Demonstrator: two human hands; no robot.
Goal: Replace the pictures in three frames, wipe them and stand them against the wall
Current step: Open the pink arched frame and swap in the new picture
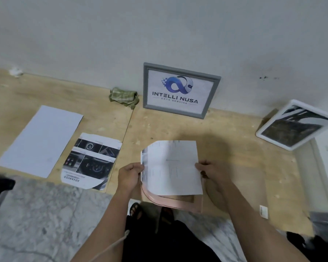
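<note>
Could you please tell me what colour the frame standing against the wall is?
Grey frame, seen best in the head view.

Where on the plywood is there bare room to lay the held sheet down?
Bare plywood lies between the held sheet and the grey frame, and rightward toward the white frame. The left is crowded: blank paper, printed picture, cloth.

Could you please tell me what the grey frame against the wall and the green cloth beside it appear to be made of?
Grey frame: probably painted wood or moulded plastic; matte, ridged profile, so which is unclear. Green cloth: soft woven fabric, seemingly cotton; crumpled, with a faint check pattern.
</note>
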